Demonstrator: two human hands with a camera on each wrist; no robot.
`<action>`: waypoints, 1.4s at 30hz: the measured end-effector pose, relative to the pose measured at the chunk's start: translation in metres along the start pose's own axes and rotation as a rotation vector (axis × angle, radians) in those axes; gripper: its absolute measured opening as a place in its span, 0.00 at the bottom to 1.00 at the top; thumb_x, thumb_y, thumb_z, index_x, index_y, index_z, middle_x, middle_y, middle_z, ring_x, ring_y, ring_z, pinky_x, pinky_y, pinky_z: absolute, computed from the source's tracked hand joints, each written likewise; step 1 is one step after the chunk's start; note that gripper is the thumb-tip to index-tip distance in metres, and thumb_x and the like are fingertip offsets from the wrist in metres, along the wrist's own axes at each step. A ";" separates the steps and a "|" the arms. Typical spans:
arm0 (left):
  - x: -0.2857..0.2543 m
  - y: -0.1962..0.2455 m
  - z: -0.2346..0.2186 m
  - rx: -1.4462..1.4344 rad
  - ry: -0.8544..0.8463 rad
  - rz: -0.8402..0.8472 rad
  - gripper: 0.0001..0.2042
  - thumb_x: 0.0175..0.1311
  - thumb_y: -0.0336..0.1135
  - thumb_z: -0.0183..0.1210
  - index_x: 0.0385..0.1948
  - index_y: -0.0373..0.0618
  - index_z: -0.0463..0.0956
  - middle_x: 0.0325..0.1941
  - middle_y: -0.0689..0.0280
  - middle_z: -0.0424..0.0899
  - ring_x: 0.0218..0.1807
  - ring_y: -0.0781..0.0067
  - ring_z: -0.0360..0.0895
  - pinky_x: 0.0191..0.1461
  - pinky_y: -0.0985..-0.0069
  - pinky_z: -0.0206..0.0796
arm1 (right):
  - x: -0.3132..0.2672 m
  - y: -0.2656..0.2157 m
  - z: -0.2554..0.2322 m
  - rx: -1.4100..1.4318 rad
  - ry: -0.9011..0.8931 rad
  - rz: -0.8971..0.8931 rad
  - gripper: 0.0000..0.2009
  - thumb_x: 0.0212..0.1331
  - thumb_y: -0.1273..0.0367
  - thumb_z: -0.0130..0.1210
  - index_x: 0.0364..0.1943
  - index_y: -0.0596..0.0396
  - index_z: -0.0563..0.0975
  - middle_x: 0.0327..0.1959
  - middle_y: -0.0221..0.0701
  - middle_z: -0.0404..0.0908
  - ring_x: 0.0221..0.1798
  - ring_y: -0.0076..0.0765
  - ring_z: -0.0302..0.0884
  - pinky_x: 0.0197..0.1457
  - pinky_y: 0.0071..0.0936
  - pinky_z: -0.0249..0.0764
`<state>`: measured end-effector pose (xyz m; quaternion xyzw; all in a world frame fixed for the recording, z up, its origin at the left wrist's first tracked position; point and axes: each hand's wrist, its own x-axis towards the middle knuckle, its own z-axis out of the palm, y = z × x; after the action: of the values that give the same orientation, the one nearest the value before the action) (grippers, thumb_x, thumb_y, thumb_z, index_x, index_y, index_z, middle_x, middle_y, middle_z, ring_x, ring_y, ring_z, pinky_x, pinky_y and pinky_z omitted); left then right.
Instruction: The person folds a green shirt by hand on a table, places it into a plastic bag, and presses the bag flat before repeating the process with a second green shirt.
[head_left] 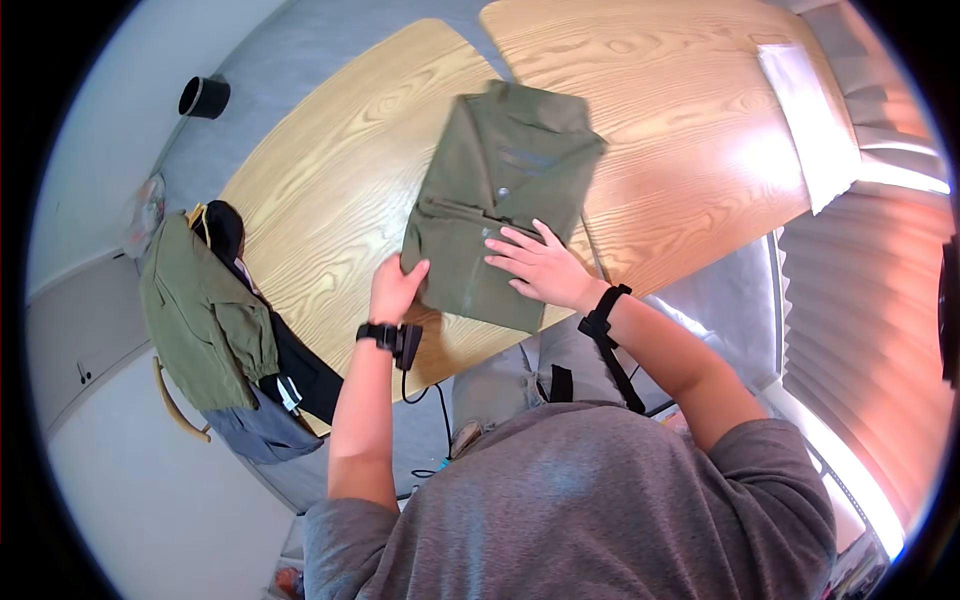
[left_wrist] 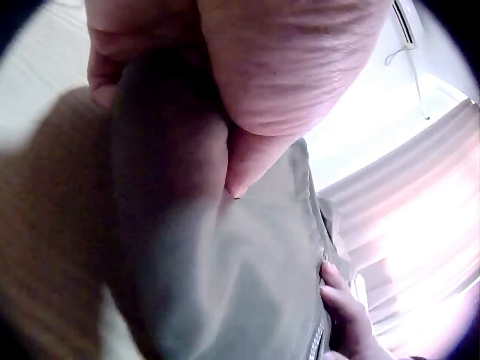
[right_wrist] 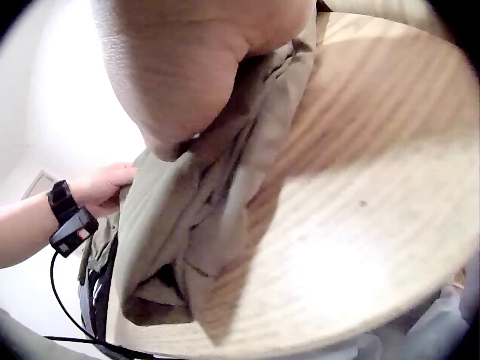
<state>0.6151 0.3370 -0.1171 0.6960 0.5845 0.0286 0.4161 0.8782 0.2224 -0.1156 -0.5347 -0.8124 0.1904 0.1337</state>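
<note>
- A green jacket (head_left: 470,258) is lying folded on the wooden table (head_left: 330,150), towards the table's near edge and across the seam between its two tops.
- Its cloth is looking thin, soft and limp, so it is probably weighing little and bending wherever it is held; nothing about it is suggesting fragility.
- Its layers are sitting loosely, with a fold gaping in the right wrist view, so they are likely to be sliding over one another if only the top one is taken.
- A zip (left_wrist: 316,343) is running through the cloth, probably making that line a bit stiffer than the rest.
- The best hold is probably going round all the layers at a side edge, with the other palm supporting or steadying the middle.
- The left hand (head_left: 398,288) is gripping the jacket's left edge, the thumb lying over the cloth.
- The right hand (head_left: 540,268) is resting on the jacket's near part with fingers spread, not clenching anything.
- A white sheet (head_left: 808,130) is lying at the table's right end.
- Another green garment (head_left: 200,300) is hanging with darker clothes over a chair (head_left: 175,402) at the table's left.
- A black bin (head_left: 205,97) is standing beyond the table's far left side.
</note>
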 end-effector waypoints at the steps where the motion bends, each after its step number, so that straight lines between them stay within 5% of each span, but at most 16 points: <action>1: -0.014 -0.014 0.000 -0.071 -0.014 -0.078 0.19 0.55 0.44 0.61 0.37 0.33 0.76 0.35 0.47 0.81 0.39 0.50 0.79 0.43 0.64 0.69 | 0.009 -0.003 -0.001 0.000 -0.002 -0.014 0.25 0.52 0.62 0.57 0.58 0.39 0.69 0.67 0.18 0.60 0.71 0.29 0.51 0.71 0.51 0.48; 5: -0.063 -0.064 0.008 -0.254 -0.023 -0.242 0.19 0.57 0.43 0.61 0.39 0.33 0.76 0.36 0.53 0.83 0.38 0.58 0.81 0.44 0.69 0.70 | 0.037 -0.011 0.008 -0.002 -0.084 -0.219 0.25 0.49 0.68 0.56 0.56 0.40 0.70 0.68 0.15 0.59 0.72 0.29 0.49 0.71 0.50 0.48; 8: -0.097 -0.061 0.014 -0.494 -0.026 -0.269 0.16 0.61 0.39 0.57 0.42 0.33 0.75 0.38 0.53 0.82 0.40 0.59 0.79 0.46 0.71 0.68 | 0.046 -0.015 0.005 0.012 -0.200 -0.319 0.27 0.47 0.71 0.56 0.57 0.41 0.69 0.69 0.19 0.58 0.72 0.30 0.49 0.73 0.48 0.46; 11: -0.115 -0.073 0.014 -0.282 0.074 -0.254 0.16 0.64 0.37 0.54 0.47 0.33 0.72 0.44 0.51 0.79 0.47 0.57 0.76 0.51 0.70 0.66 | 0.043 -0.013 -0.013 0.081 -0.227 -0.295 0.28 0.47 0.72 0.55 0.58 0.41 0.68 0.69 0.23 0.57 0.72 0.31 0.50 0.73 0.48 0.45; 12: -0.122 -0.074 0.011 -0.095 0.228 -0.036 0.17 0.62 0.31 0.52 0.51 0.36 0.69 0.52 0.50 0.74 0.54 0.56 0.72 0.55 0.66 0.64 | 0.039 -0.010 -0.023 0.089 -0.258 -0.295 0.30 0.48 0.75 0.52 0.60 0.40 0.66 0.70 0.26 0.56 0.72 0.32 0.50 0.73 0.47 0.45; 13: -0.124 -0.072 0.003 -0.106 0.234 -0.048 0.17 0.62 0.31 0.52 0.51 0.36 0.69 0.52 0.50 0.74 0.54 0.56 0.72 0.55 0.66 0.64 | 0.034 -0.003 -0.023 0.088 -0.271 -0.306 0.30 0.48 0.75 0.52 0.60 0.40 0.66 0.70 0.26 0.56 0.72 0.32 0.50 0.73 0.47 0.45; 15: -0.118 -0.069 -0.016 0.351 0.257 0.405 0.23 0.57 0.27 0.51 0.57 0.47 0.67 0.62 0.56 0.66 0.63 0.58 0.65 0.62 0.62 0.58 | 0.027 0.012 -0.020 -0.144 -0.236 -0.382 0.31 0.49 0.76 0.51 0.62 0.39 0.64 0.70 0.24 0.56 0.72 0.31 0.50 0.72 0.45 0.48; 16: -0.113 -0.062 -0.023 0.343 0.263 0.395 0.23 0.57 0.27 0.51 0.57 0.47 0.67 0.62 0.56 0.66 0.63 0.58 0.65 0.62 0.62 0.58 | 0.028 0.017 -0.021 -0.182 -0.300 -0.391 0.33 0.50 0.78 0.49 0.64 0.37 0.61 0.70 0.23 0.54 0.72 0.32 0.49 0.72 0.45 0.49; 18: -0.100 -0.053 -0.031 0.700 0.074 0.621 0.28 0.54 0.25 0.49 0.61 0.58 0.64 0.68 0.63 0.61 0.68 0.62 0.59 0.66 0.59 0.55 | 0.035 0.025 -0.023 -0.219 -0.345 -0.413 0.34 0.49 0.78 0.49 0.65 0.36 0.61 0.70 0.23 0.54 0.73 0.33 0.48 0.72 0.45 0.49; 21: -0.068 -0.063 -0.031 0.781 -0.002 0.711 0.30 0.56 0.25 0.47 0.63 0.65 0.60 0.70 0.67 0.57 0.71 0.64 0.53 0.69 0.58 0.50 | 0.046 0.028 -0.024 -0.245 -0.411 -0.430 0.37 0.46 0.78 0.51 0.65 0.34 0.60 0.71 0.23 0.53 0.73 0.37 0.46 0.73 0.44 0.49; 26: -0.046 -0.065 -0.044 0.589 -0.198 0.739 0.38 0.41 0.22 0.60 0.62 0.55 0.62 0.69 0.65 0.59 0.70 0.58 0.54 0.66 0.60 0.56 | 0.053 0.031 -0.026 -0.056 -0.461 -0.376 0.39 0.40 0.72 0.58 0.64 0.35 0.61 0.70 0.24 0.54 0.73 0.41 0.45 0.73 0.44 0.49; 32: -0.037 -0.070 -0.049 0.546 -0.193 0.804 0.35 0.39 0.22 0.60 0.58 0.51 0.66 0.66 0.63 0.63 0.68 0.58 0.57 0.66 0.62 0.57 | 0.049 0.039 -0.018 0.054 -0.417 -0.343 0.39 0.40 0.67 0.63 0.64 0.40 0.61 0.70 0.24 0.54 0.73 0.38 0.45 0.72 0.43 0.50; 36: -0.036 -0.074 -0.042 0.292 -0.143 0.718 0.28 0.44 0.21 0.57 0.54 0.47 0.71 0.61 0.61 0.71 0.65 0.57 0.63 0.65 0.63 0.58 | 0.047 0.039 -0.016 0.050 -0.386 -0.327 0.37 0.42 0.67 0.63 0.62 0.41 0.62 0.69 0.24 0.56 0.72 0.36 0.48 0.72 0.41 0.51; 39: -0.040 -0.067 -0.040 -0.141 -0.130 0.525 0.19 0.51 0.20 0.52 0.49 0.42 0.73 0.55 0.61 0.76 0.61 0.60 0.68 0.63 0.68 0.59 | 0.044 0.039 -0.002 0.121 -0.164 -0.286 0.35 0.44 0.68 0.62 0.61 0.43 0.63 0.66 0.25 0.62 0.69 0.36 0.57 0.69 0.40 0.56; 41: -0.039 -0.066 -0.039 -0.769 -0.263 0.103 0.14 0.62 0.28 0.49 0.50 0.41 0.73 0.55 0.60 0.76 0.59 0.67 0.69 0.60 0.73 0.61 | 0.047 0.041 0.004 0.213 -0.029 -0.271 0.28 0.45 0.69 0.60 0.55 0.48 0.68 0.59 0.26 0.71 0.61 0.38 0.68 0.63 0.36 0.63; 42: -0.036 -0.071 -0.039 -0.765 -0.257 0.111 0.14 0.62 0.28 0.49 0.50 0.41 0.73 0.55 0.60 0.76 0.59 0.67 0.69 0.60 0.73 0.61 | 0.050 0.041 0.005 0.208 -0.022 -0.276 0.28 0.45 0.69 0.60 0.55 0.48 0.68 0.59 0.26 0.71 0.61 0.38 0.68 0.63 0.36 0.63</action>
<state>0.5267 0.3256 -0.1191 0.5195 0.4365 0.1792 0.7124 0.8900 0.2817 -0.1381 -0.3991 -0.8555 0.2590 0.2043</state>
